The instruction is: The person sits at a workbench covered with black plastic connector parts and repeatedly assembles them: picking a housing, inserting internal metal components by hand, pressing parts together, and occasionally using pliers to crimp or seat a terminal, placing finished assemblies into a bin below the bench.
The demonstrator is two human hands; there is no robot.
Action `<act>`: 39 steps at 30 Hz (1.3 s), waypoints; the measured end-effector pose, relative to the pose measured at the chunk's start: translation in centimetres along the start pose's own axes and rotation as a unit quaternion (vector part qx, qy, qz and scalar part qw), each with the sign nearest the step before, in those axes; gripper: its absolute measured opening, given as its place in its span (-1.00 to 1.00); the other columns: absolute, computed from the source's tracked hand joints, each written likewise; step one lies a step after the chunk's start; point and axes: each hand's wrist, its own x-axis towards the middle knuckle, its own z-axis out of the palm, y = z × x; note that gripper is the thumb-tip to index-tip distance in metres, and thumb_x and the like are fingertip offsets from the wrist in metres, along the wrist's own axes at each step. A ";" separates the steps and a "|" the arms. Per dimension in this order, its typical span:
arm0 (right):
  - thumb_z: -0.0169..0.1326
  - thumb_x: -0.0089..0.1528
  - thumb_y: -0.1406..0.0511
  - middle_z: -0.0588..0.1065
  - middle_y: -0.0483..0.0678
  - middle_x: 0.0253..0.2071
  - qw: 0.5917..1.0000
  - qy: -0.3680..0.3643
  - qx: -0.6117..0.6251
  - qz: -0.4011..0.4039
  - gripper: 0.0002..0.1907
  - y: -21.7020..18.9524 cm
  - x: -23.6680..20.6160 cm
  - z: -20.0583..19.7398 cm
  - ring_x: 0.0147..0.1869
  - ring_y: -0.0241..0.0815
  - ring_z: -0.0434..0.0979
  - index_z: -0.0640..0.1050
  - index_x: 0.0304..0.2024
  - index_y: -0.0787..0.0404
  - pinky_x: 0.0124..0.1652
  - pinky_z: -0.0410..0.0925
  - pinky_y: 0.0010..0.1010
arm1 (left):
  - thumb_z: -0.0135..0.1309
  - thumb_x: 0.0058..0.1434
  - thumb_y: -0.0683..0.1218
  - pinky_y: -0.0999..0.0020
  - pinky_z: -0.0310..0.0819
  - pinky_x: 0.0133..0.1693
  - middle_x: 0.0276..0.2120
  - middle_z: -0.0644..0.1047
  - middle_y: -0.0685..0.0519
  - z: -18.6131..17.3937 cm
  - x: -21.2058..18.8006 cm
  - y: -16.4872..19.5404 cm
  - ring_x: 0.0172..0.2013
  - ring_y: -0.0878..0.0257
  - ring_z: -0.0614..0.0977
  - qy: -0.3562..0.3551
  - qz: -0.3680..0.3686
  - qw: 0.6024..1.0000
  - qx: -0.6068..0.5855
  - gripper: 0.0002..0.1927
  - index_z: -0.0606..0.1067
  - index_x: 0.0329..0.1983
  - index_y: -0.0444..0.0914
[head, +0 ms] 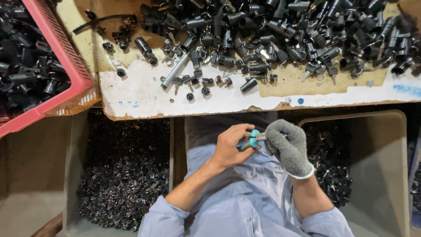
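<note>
My left hand (231, 148) is bare and closed around small pliers with teal handles (251, 140), held over my lap. My right hand (287, 147) wears a grey knit glove and is curled shut against the pliers' metal jaws; whatever it pinches there is hidden by the glove. Both hands meet below the front edge of the workbench (144, 94). A heap of black plastic cylindrical parts with metal tabs (280, 35) covers the bench top beyond my hands.
A red plastic crate (66, 57) of black parts sits at the left. A grey metal tube (174, 71) lies on the bench. Under the bench, a grey bin (72, 175) at left and another bin (386, 166) at right hold small black pieces.
</note>
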 end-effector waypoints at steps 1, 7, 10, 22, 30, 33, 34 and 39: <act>0.10 0.33 0.34 0.41 -0.10 -0.54 1.000 0.004 0.014 0.011 -0.84 0.1 0.1 -0.1 -0.54 -0.39 0.33 0.52 -0.30 0.33 -0.53 0.23 -0.53 | 0.41 0.00 -0.11 0.16 0.57 0.07 0.08 0.59 -0.14 0.1 0.0 0.1 0.06 -0.08 0.65 0.014 0.028 0.999 0.023 -0.66 0.51 -0.25 -0.30; 0.11 0.32 0.35 0.42 -0.09 -0.54 0.997 0.013 0.057 0.049 -0.85 0.4 0.6 0.2 -0.57 -0.39 0.31 0.51 -0.31 0.32 -0.56 0.22 -0.51 | 0.36 0.01 -0.14 0.13 0.52 0.13 0.18 0.54 -0.21 0.7 -0.3 -0.4 0.15 -0.15 0.60 0.016 0.050 0.998 0.037 -0.72 0.58 -0.25 -0.33; 0.13 0.29 0.35 0.42 -0.10 -0.54 0.996 -0.005 0.075 0.054 -0.87 0.4 0.4 0.2 -0.57 -0.38 0.33 0.52 -0.29 0.33 -0.56 0.23 -0.51 | 0.34 0.09 -0.16 0.17 0.54 0.17 0.20 0.57 -0.15 1.0 -1.0 -1.2 0.19 -0.10 0.63 -0.014 0.010 0.999 -0.036 -0.82 0.59 -0.31 -0.33; 0.49 -0.02 0.24 0.45 -0.03 0.20 0.986 -0.104 -0.120 -0.055 0.13 0.2 0.8 -2.2 -0.24 -0.43 0.36 0.22 0.49 0.38 -0.17 0.33 -0.57 | 0.19 0.07 -0.28 0.05 0.40 0.28 0.31 0.46 -0.23 -2.7 -2.6 0.9 0.28 -0.16 0.53 0.000 -0.048 0.999 0.021 -0.78 0.58 -0.18 -0.38; 0.48 -0.09 0.15 0.42 0.04 0.24 0.936 -0.127 -0.286 -0.164 0.11 -0.7 1.2 -2.0 0.16 -0.17 0.44 0.26 0.40 0.34 0.06 0.38 -0.37 | 0.26 0.00 -0.21 0.03 0.39 0.15 0.11 0.54 -0.10 -4.8 -1.6 4.0 0.14 -0.12 0.52 -0.022 0.003 0.991 0.129 -0.71 0.55 -0.18 -0.31; 0.53 -0.15 0.15 0.50 -0.03 0.02 0.924 -0.093 -0.342 -0.143 0.10 -0.6 0.8 -2.0 -0.16 -0.29 0.53 0.32 0.37 0.29 -0.12 0.44 -0.42 | 0.31 0.02 -0.16 0.08 0.46 -0.02 -0.04 0.57 -0.06 -5.9 -1.4 4.6 -0.04 -0.08 0.56 -0.048 -0.034 0.989 0.135 -0.77 0.55 -0.27 -0.27; 0.54 -0.14 0.18 0.50 -0.04 -0.05 0.921 -0.081 -0.353 -0.144 0.07 -0.6 0.8 -2.0 -0.19 -0.29 0.52 0.34 0.35 0.27 -0.14 0.44 -0.41 | 0.31 0.01 -0.16 0.10 0.48 -0.06 -0.06 0.57 -0.05 -6.3 -1.3 4.8 -0.08 -0.06 0.57 -0.066 -0.043 0.990 0.120 -0.77 0.55 -0.27 -0.27; 0.43 -0.17 0.36 0.50 -0.07 -0.24 0.902 -0.080 -0.393 -0.158 -0.08 -0.5 0.6 -1.8 -0.25 -0.24 0.57 0.41 0.26 0.19 -0.23 0.43 -0.40 | 0.31 0.07 -0.14 0.20 0.53 -0.20 -0.07 0.58 -0.02 -7.4 -1.0 5.7 -0.20 0.03 0.62 -0.138 -0.093 0.983 0.081 -0.78 0.58 -0.22 -0.25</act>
